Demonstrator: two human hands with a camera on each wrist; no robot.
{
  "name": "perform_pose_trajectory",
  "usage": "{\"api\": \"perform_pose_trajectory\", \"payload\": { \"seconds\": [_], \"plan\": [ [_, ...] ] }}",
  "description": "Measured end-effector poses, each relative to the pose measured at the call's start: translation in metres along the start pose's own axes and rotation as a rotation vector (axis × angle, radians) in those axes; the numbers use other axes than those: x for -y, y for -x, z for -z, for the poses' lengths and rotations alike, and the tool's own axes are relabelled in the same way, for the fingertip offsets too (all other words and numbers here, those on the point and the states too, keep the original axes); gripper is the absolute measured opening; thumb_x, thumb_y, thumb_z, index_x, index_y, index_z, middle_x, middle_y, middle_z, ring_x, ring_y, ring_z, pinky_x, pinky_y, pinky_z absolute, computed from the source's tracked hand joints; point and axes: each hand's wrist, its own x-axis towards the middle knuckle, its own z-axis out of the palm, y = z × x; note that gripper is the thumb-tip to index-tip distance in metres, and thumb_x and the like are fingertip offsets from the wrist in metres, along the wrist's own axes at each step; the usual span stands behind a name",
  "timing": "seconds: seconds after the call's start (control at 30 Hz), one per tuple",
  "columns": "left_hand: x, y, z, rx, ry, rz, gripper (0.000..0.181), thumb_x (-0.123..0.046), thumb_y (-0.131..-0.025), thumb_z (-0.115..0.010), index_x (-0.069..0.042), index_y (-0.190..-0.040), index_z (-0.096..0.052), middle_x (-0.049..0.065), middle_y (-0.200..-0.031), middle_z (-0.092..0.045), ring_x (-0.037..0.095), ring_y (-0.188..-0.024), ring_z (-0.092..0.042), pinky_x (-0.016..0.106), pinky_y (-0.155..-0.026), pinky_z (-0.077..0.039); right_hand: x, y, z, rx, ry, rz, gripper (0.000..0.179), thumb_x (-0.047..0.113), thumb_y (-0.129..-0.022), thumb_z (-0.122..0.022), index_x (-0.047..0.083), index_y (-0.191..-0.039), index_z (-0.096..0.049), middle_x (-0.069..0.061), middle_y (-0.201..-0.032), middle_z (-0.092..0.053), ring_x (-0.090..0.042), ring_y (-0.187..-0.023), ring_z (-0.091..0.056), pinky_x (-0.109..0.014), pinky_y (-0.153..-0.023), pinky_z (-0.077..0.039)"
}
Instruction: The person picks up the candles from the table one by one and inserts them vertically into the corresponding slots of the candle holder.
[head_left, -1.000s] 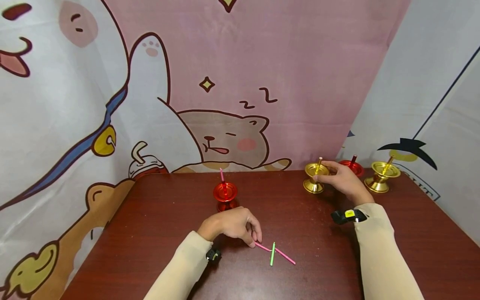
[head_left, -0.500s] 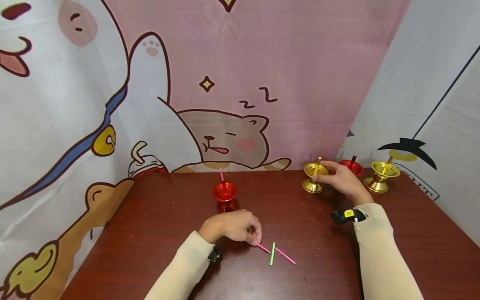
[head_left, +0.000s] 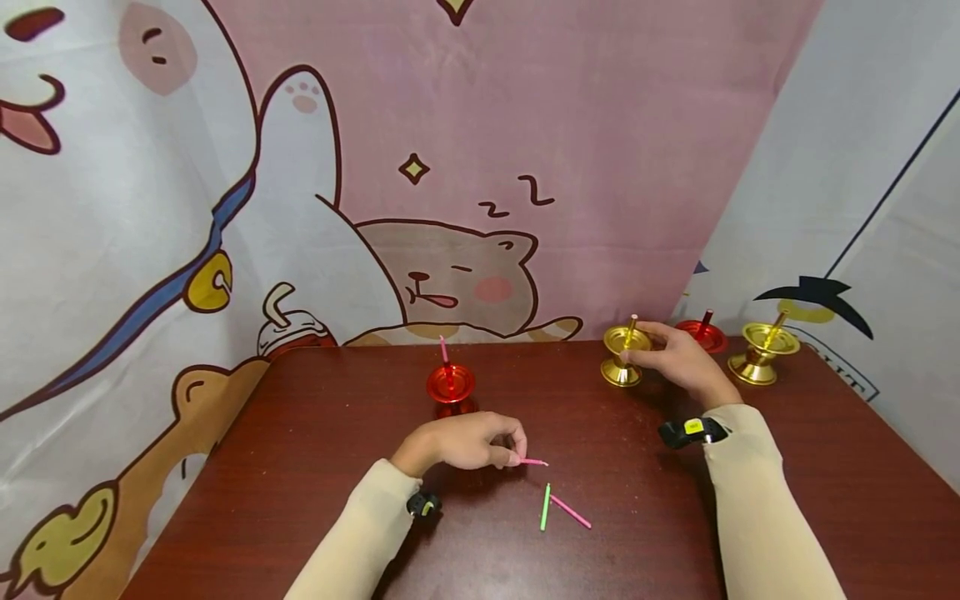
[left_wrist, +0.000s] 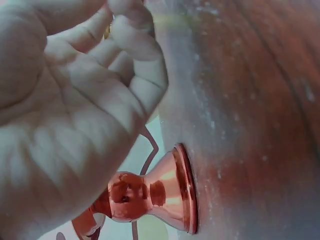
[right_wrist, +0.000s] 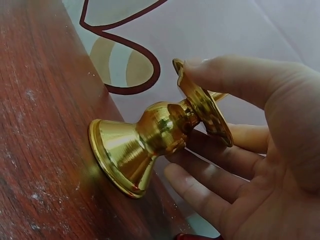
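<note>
1. There was the left hand [head_left: 472, 440], fingers curled, pinching a thin pink wax candle [head_left: 535, 462] between thumb and fingertips, just in front of a shiny red goblet-shaped candle holder [head_left: 461, 392].
2. That pinched candle lay almost level in the grip, its far end pointing to the right, above the dark red-brown wooden table [head_left: 300, 500].
3. Nearer the person, a short green candle [head_left: 545, 508] and a second pink candle [head_left: 572, 512] lay on the wood, upper ends close together; whether they touched, you couldn't tell.
4. The red holder stood upright, another slim pink candle [head_left: 444, 352] poking up from its dish.
5. Over to the right hand [head_left: 678, 358], and it had a shiny gold goblet-shaped holder [head_left: 619, 370]: thumb on the dish's rim, the other fingers round the far side.
6. Up from that dish rose a thin gold stick [head_left: 633, 330].
7. Just beyond that hand stood a second red holder [head_left: 716, 337], half hidden, with a second gold holder [head_left: 757, 358] to its right.
8. And behind it all hung a pink-and-white cartoon cloth [head_left: 600, 150].
</note>
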Motion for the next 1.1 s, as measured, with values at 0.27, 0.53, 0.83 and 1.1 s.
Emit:
{"api": "perform_pose_trajectory", "payload": {
  "seconds": [0.27,0.53,0.83,1.1],
  "plan": [
    [-0.001,-0.001,0.006,-0.108,0.106,-0.079,0.019,-0.011,-0.111,-0.064,-0.005,-0.126,-0.074,0.016,-0.107,-0.073,0.01,-0.088,-0.064,0.027,-0.08,-0.054,0.004,-0.004,-0.005,0.035,-0.01,0.033,0.086,0.031,-0.103,-0.078,-0.011,-0.164,-0.035,-0.038,-0.156,-0.051,-0.053,-0.139,-0.054,-0.066,-0.116,-0.045],
    [-0.004,-0.003,0.007,-0.307,0.227,-0.077,0.016,-0.008,-0.113,-0.06,-0.005,-0.122,-0.073,0.023,-0.12,-0.071,0.02,-0.094,-0.069,0.039,-0.091,-0.06,0.012,-0.007,-0.015,0.045,-0.028,0.062,0.083,0.028,-0.101,-0.08,-0.01,-0.163,-0.039,-0.035,-0.155,-0.054,-0.05,-0.137,-0.057,-0.062,-0.115,-0.047],
    [-0.009,-0.005,0.006,-0.546,0.184,-0.062,0.013,-0.016,-0.112,-0.066,-0.007,-0.119,-0.07,0.012,-0.108,-0.073,0.034,-0.098,-0.074,0.04,-0.087,-0.06,0.02,-0.006,-0.026,0.109,-0.098,0.081,0.08,0.029,-0.1,-0.082,-0.004,-0.162,-0.045,-0.028,-0.147,-0.062,-0.047,-0.135,-0.059,-0.062,-0.114,-0.049],
    [-0.012,-0.008,0.005,-0.692,0.163,-0.109,0.004,-0.013,-0.109,-0.069,-0.009,-0.112,-0.068,0.008,-0.1,-0.073,0.031,-0.091,-0.075,0.031,-0.078,-0.057,0.025,-0.007,-0.035,0.164,-0.114,0.171,0.072,0.026,-0.097,-0.084,-0.002,-0.157,-0.053,-0.02,-0.142,-0.068,-0.038,-0.131,-0.062,-0.059,-0.116,-0.045]
  ]
}}
